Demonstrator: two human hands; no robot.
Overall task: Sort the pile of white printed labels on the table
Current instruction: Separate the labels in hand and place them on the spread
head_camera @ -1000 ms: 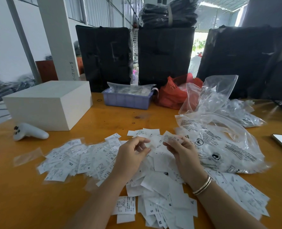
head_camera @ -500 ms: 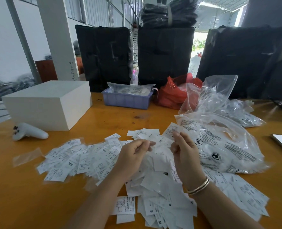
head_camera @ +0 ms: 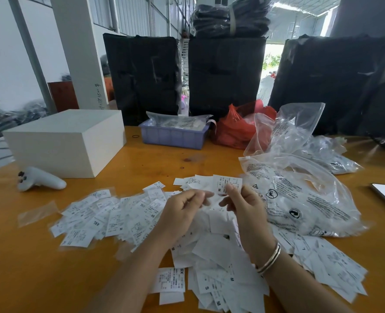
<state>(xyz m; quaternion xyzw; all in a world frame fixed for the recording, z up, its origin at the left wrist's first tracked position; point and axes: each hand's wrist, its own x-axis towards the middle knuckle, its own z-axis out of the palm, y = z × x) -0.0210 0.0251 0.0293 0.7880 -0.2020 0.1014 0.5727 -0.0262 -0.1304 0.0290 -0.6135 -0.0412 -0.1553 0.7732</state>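
Spread across the orange table (head_camera: pixel 40 279): a pile of white printed labels (head_camera: pixel 128 218), small paper rectangles with fine black text and bold size marks such as XXL, XS, M and S, overlapping at all angles, some face down and blank

Raised over the pile's middle, right hand (head_camera: pixel 245 206) pinching one label marked M (head_camera: pixel 226 183) between thumb and fingertips, held upright just above the heap

Left hand (head_camera: pixel 182 211) close beside it, fingers curled; whether holding a label, cannot tell

Just right of the pile, clear plastic bags (head_camera: pixel 299 195) with black print
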